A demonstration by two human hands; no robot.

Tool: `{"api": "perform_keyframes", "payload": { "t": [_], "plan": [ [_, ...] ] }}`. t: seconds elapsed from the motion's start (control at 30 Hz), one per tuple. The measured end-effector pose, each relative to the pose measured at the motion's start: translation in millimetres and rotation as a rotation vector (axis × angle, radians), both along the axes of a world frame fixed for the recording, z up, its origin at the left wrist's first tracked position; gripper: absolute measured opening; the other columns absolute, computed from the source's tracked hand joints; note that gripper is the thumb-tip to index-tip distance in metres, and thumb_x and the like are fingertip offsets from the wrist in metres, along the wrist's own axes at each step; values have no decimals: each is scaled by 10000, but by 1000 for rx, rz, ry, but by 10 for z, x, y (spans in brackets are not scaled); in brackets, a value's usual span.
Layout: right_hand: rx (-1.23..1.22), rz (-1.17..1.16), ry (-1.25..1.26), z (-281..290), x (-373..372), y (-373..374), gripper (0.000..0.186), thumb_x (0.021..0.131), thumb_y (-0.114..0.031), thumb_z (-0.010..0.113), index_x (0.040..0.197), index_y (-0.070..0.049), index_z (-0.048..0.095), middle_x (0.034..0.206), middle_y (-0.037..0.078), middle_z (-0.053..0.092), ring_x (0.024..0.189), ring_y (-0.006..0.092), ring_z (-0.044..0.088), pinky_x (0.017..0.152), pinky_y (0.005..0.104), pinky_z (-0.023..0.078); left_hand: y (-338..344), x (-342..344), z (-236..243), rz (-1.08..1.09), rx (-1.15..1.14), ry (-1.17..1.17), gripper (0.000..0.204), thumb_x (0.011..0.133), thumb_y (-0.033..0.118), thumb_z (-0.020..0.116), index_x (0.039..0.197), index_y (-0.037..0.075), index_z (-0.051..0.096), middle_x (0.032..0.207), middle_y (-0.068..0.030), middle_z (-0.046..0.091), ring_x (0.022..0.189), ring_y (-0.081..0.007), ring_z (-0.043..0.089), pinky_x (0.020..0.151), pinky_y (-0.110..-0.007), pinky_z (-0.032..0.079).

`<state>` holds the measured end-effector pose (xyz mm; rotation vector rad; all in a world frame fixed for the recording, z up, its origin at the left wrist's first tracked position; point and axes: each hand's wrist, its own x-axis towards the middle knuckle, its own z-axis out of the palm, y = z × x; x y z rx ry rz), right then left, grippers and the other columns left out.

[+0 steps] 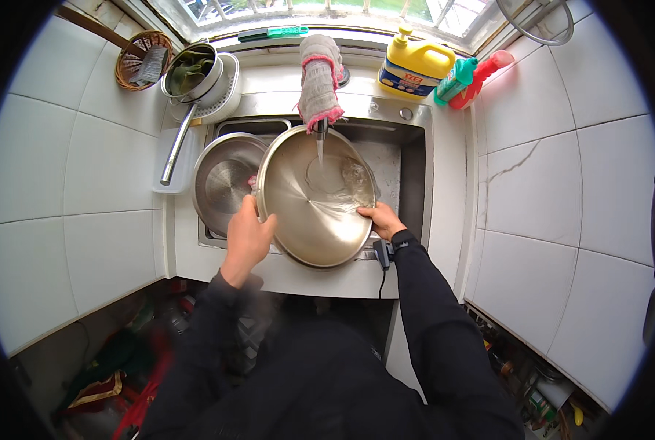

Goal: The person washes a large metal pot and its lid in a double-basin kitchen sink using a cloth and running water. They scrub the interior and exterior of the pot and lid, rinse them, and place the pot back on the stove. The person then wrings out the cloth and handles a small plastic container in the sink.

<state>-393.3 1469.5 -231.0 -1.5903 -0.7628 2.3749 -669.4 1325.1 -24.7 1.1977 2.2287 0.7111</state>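
Nearest you, two dark sleeves (441,308) rise from the lower edge. Your left hand (245,238) is closed on the left rim of the large steel pan (309,227), its fingers partly hidden by the rim; your right hand (384,220) is clamped on the right rim, its fingertips at the inner edge. The pan is thus between your hands, over the sink (414,191), its centre slightly beyond your grips; its outline appears as an oval with the long axis running roughly away from you. Water gathers toward the far right, closer to your right hand than to your left. A second steel pan (221,180) rests in the sink to the left, partly overlapped by the first.

Beyond, a stream of water (321,152) drops into the held pan from a faucet wrapped in a cloth (318,81). Counted across the far counter: one saucepan (213,84) on one white colander (229,92), one yellow jug (414,67), one teal bottle (456,79) and one red bottle (484,79). Farthest are one green brush (272,33) and one window (342,9).
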Motion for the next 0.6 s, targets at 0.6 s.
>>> {"api": "perform_keyframes", "payload": {
  "t": [0.6],
  "plan": [
    [781,-207,-197,940,446,637,111,923,-88,704,1005,-14,703,900,8,696,796,82,603,709,258,489,248,295,-1642,331,174,-693,271,926,27,649,1155,3,506,943,-113,701,665,-140,648,528,-254,499]
  ]
}}
